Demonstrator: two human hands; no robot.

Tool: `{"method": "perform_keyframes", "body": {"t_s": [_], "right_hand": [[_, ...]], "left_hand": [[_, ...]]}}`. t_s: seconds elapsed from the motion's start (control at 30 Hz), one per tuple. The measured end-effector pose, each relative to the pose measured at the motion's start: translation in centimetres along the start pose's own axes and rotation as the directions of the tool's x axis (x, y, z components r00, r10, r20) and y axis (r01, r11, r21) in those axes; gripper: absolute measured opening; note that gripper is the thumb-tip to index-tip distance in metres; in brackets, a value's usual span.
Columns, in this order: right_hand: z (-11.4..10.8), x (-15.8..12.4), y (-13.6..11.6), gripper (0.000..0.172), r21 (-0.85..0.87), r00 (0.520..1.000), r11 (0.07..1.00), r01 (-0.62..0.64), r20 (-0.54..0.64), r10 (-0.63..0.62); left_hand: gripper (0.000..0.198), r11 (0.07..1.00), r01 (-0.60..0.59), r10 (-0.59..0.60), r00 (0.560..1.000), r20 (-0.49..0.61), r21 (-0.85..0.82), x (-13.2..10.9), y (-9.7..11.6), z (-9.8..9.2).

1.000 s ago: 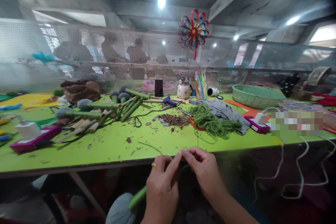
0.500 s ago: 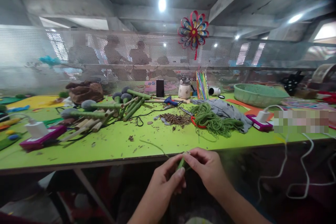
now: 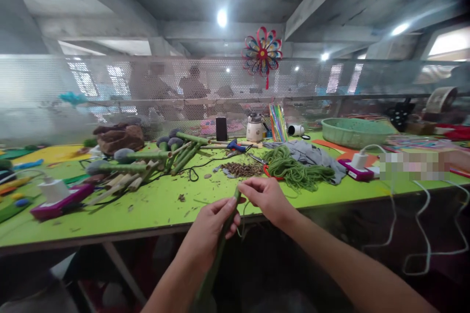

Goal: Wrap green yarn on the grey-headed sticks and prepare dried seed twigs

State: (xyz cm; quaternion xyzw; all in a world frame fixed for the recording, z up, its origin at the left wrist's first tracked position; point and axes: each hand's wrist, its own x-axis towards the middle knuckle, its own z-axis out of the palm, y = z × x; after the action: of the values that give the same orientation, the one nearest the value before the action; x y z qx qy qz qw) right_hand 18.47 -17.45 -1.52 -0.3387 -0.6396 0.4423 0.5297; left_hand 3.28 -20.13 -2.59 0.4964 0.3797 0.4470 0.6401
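Observation:
My left hand (image 3: 209,227) is closed around a long green-wrapped stick (image 3: 219,250), which slants up from my lap to the table edge. At its upper tip my right hand (image 3: 270,201) pinches thin green yarn; the fingertips partly hide it. A loose yarn strand (image 3: 243,225) dangles between the hands. Beyond them lies a tangled heap of green yarn (image 3: 293,168), with scissors (image 3: 270,173) with red-orange handles partly under it. Several similar green sticks with grey fuzzy heads (image 3: 125,155) lie at left on the table.
Brown dried bits (image 3: 244,169) are scattered mid-table beside a grey cloth (image 3: 312,154). A blue glue gun (image 3: 233,145) lies behind. Purple power strips (image 3: 62,201) sit at both sides, and a green basin (image 3: 354,132) stands at back right. Another person's hand (image 3: 455,160) shows far right.
Both hands have risen over the table edge, and the green stick now shows at length below my left hand. The view has tilted up slightly. Another person's hand has appeared at far right.

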Motion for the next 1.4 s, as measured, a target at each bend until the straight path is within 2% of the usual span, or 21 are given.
{"method": "perform_keyframes", "body": {"t_s": [0.1,0.2,0.33,0.47,0.63,0.77,0.9,1.03,1.17,1.4], "right_hand": [[0.6,2.1,1.1,0.033,-0.006,1.000,1.000,0.015,0.010,-0.015],[1.0,3.9,2.4,0.034,-0.011,0.999,1.000,0.023,0.024,-0.023],[0.9,6.1,4.0,0.036,-0.021,0.998,1.000,0.012,0.060,-0.011],[0.7,8.4,4.9,0.035,-0.005,0.990,0.999,-0.047,0.136,0.047],[0.9,10.6,5.1,0.034,0.056,0.958,0.986,-0.159,0.251,0.141],[0.9,11.0,5.4,0.032,0.078,0.935,0.984,-0.158,0.331,0.124],[0.5,10.9,5.8,0.032,0.126,0.909,0.977,-0.174,0.403,0.110],[-0.3,10.6,5.9,0.034,0.154,0.905,0.970,-0.186,0.411,0.108],[-1.3,10.4,6.1,0.034,0.172,0.914,0.972,-0.163,0.397,0.083],[-2.0,10.6,7.0,0.031,0.221,0.865,0.953,-0.206,0.496,0.072]], "left_hand": [[0.033,0.998,-0.024,0.018,0.994,-0.106,-0.060,1.4,-0.4,-0.8],[0.035,0.995,-0.068,0.056,0.985,-0.166,-0.069,3.1,-1.0,-1.6],[0.034,0.991,-0.126,0.133,0.967,-0.216,0.046,5.1,-1.3,-2.3],[0.031,0.987,-0.128,0.145,0.966,-0.212,0.094,6.5,-0.6,-2.8],[0.030,0.990,-0.133,0.141,0.968,-0.208,0.050,7.1,-0.5,-4.0],[0.030,0.991,-0.130,0.130,0.967,-0.218,0.014,6.6,-0.8,-4.5],[0.027,0.994,-0.098,0.085,0.966,-0.243,-0.042,6.1,-1.0,-4.2],[0.019,0.986,-0.101,0.077,0.982,-0.173,-0.136,6.1,-0.9,-3.8],[0.018,0.963,-0.034,0.009,0.996,-0.094,-0.267,6.4,-1.3,-3.7],[0.018,0.976,-0.043,0.043,0.999,-0.004,-0.214,6.0,-2.0,-3.3]]}}
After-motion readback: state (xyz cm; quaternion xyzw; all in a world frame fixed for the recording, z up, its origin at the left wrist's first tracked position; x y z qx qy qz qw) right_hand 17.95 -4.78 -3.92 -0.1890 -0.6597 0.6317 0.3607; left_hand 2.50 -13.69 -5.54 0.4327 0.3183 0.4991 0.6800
